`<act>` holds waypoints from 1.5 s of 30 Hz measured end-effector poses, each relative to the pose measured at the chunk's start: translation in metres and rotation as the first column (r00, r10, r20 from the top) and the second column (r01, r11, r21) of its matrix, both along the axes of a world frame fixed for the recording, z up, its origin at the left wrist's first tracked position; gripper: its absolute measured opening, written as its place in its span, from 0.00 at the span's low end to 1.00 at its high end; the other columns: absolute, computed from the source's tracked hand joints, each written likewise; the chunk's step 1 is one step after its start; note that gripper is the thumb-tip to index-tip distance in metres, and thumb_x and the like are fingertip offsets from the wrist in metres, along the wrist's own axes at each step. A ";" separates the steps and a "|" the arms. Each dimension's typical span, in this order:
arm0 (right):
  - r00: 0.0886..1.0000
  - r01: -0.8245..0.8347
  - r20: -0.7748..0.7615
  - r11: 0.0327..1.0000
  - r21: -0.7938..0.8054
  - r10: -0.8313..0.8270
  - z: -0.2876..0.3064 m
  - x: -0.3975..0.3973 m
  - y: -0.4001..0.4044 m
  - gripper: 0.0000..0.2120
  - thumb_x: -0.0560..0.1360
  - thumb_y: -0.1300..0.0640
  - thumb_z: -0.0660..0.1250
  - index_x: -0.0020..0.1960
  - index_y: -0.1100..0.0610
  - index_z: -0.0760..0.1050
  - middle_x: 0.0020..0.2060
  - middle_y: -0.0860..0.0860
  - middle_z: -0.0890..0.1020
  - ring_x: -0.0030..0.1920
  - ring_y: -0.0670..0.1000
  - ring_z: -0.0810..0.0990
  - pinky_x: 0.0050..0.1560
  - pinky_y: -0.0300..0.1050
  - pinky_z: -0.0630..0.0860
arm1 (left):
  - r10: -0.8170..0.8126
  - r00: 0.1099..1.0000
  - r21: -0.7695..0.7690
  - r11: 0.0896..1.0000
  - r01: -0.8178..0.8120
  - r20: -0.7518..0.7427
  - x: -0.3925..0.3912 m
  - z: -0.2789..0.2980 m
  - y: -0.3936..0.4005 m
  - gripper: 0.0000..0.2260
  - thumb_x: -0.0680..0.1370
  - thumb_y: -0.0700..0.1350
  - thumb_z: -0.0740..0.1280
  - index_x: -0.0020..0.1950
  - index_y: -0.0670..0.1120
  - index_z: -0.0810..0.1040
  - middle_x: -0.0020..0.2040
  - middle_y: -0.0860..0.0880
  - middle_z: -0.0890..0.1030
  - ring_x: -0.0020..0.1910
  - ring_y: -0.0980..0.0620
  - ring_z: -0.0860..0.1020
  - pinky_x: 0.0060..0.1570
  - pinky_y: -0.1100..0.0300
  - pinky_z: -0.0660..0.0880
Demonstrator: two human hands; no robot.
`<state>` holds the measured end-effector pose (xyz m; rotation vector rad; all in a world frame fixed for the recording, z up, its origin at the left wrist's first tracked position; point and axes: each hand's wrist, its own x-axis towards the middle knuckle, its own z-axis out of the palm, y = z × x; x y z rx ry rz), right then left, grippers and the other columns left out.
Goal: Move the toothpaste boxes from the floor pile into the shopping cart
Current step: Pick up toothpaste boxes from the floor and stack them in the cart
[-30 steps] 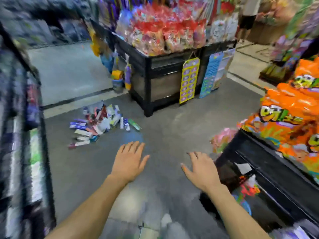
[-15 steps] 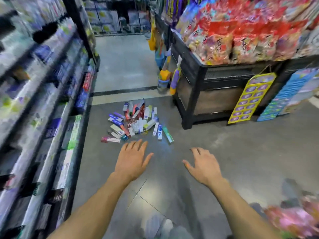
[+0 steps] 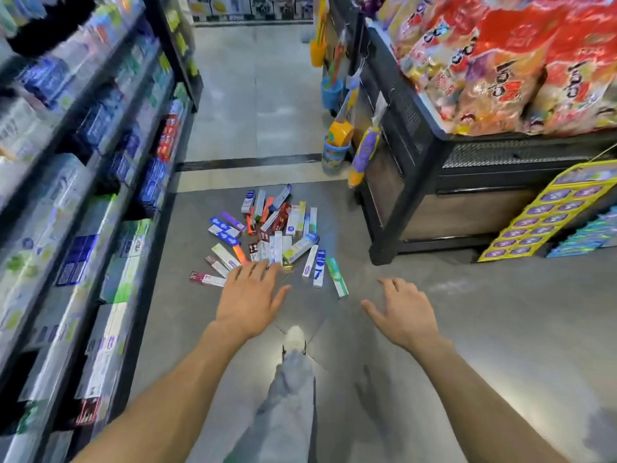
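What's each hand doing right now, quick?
Left hand: open, fingers spread, holding nothing.
Right hand: open, holding nothing.

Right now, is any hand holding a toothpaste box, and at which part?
No. The left hand and right hand are both open and hold nothing; the toothpaste boxes lie on the floor.

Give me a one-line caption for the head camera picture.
Both hands, left and right, reach open toward scattered toothpaste boxes on a shop aisle floor.

Head-worn view, forward and down, standing height
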<state>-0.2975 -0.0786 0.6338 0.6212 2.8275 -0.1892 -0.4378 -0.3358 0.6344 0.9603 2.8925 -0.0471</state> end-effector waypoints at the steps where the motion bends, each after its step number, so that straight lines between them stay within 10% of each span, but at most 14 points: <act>1: 1.000 0.005 0.019 1.000 0.006 -0.005 -0.006 -0.020 0.011 0.31 0.79 0.33 0.56 0.72 0.53 0.67 0.66 0.54 0.74 0.65 0.58 0.73 0.62 0.52 0.70 | 0.002 1.000 -0.015 1.000 -0.002 0.018 -0.022 -0.009 0.011 0.34 0.80 0.65 0.42 0.73 0.48 0.72 0.70 0.46 0.76 0.68 0.45 0.74 0.67 0.47 0.69; 12: 0.983 0.122 0.145 0.991 -0.061 -0.112 -0.162 -0.218 0.114 0.32 0.78 0.33 0.56 0.75 0.52 0.63 0.66 0.53 0.73 0.66 0.57 0.71 0.63 0.52 0.69 | -0.079 0.982 -0.078 0.993 0.094 0.172 -0.225 -0.175 0.131 0.39 0.77 0.64 0.33 0.79 0.49 0.62 0.77 0.47 0.68 0.75 0.45 0.66 0.73 0.48 0.61; 29: 0.979 0.187 0.113 0.965 -0.186 -0.168 -0.707 -0.314 0.180 0.36 0.74 0.30 0.61 0.73 0.52 0.63 0.67 0.52 0.73 0.65 0.58 0.74 0.58 0.53 0.76 | -0.146 0.983 0.094 0.986 0.135 0.115 -0.316 -0.718 0.218 0.27 0.80 0.61 0.54 0.68 0.43 0.76 0.65 0.42 0.79 0.61 0.41 0.78 0.61 0.46 0.74; 45: 0.877 0.443 0.012 0.799 -0.408 -0.480 -0.774 -0.330 0.174 0.24 0.72 0.39 0.69 0.50 0.56 0.66 0.45 0.55 0.78 0.49 0.63 0.78 0.40 0.49 0.68 | -0.130 0.992 0.028 0.991 0.130 -0.003 -0.294 -0.779 0.281 0.25 0.78 0.60 0.65 0.62 0.40 0.77 0.52 0.43 0.80 0.51 0.45 0.76 0.50 0.53 0.76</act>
